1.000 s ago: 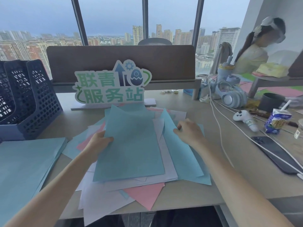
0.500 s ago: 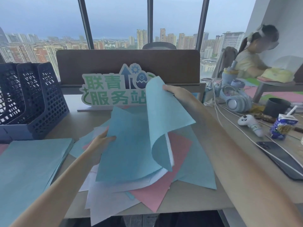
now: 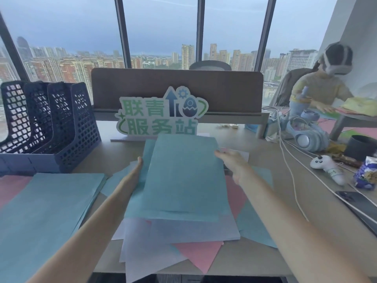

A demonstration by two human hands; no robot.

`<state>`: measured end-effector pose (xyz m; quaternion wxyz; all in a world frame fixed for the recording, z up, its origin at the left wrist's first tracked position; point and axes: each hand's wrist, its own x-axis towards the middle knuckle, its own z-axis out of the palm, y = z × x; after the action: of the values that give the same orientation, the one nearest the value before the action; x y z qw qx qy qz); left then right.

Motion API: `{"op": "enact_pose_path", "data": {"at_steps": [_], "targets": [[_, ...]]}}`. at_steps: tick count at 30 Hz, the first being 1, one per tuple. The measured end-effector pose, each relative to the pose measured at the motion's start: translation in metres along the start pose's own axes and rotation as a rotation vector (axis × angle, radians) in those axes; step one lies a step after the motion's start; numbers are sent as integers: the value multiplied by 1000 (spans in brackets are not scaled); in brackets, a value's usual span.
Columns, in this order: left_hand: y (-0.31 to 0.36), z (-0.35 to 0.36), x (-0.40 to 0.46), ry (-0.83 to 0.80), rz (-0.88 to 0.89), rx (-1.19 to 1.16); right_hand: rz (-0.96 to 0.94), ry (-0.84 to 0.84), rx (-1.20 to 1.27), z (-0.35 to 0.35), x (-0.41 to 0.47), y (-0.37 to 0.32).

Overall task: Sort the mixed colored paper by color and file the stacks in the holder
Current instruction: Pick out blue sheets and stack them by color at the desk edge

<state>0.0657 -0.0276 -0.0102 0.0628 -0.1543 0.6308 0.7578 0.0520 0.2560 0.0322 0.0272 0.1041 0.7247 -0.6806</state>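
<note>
The left hand [image 3: 136, 170] is at the left edge of two blue sheets [image 3: 183, 176] that lie on top of the mixed pile [image 3: 179, 231] in the middle of the desk [image 3: 275, 201]. Its fingers are under or behind the paper edge, so I cannot tell if they are curled on it. The right hand [image 3: 234, 164] is at the right edge of the same sheets, a little blurred; its fingers look straight and close together, touching the paper edge. Under the blue sheets there are white, pink and more blue sheets, spread unevenly. A sorted blue stack [image 3: 47, 211] lies on the left, with some pink paper [image 3: 12, 188] showing beside it. The dark blue holder [image 3: 51, 123] stands behind that stack, at the left back of the desk.
</note>
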Motion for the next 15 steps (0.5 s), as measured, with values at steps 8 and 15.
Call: {"op": "enact_pose_path", "data": {"at_steps": [8, 15], "targets": [[-8, 6, -17, -180, -3, 60, -21, 55, -100, 26, -4, 36], [-8, 18, -6, -106, 33, 210, -22, 318, -1162, -32, 9, 50]]}}
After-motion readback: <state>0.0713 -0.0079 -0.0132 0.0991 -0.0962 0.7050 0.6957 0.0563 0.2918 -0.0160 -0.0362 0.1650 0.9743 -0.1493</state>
